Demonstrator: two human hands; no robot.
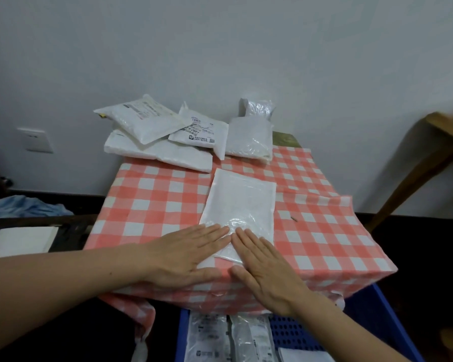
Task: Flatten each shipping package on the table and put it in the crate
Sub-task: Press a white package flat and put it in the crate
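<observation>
View from above of a small surface (152, 205) covered in a red and white checked cloth, set against a pale wall.

A flat white shipping package (242, 202) lies on the cloth, running from the middle of the surface to its 6 o'clock edge. Both hands press on its near end. The left hand (191, 253) comes in from 8 o'clock, its fingers (215, 232) straight and close together, tips on the package's near left corner and palm on the cloth. The right hand (267, 267) comes in from 5 o'clock, fingers (249, 241) straight and together, laid flat on the package's near right part. The fingertips of the two hands nearly meet, and neither hand grips anything.

At the surface's 12 o'clock edge, a heap of puffy white packages (162, 152) overlap one another, two with printed labels (199, 131).

Below the 6 o'clock edge stands a blue plastic crate (392, 325), with flattened labelled packages (209, 338) lying inside it.

At 9 o'clock, a white wall socket (36, 139) and, lower, a bundle of blue fabric (24, 205). At 3 o'clock, part of a wooden piece of furniture (429, 158).
</observation>
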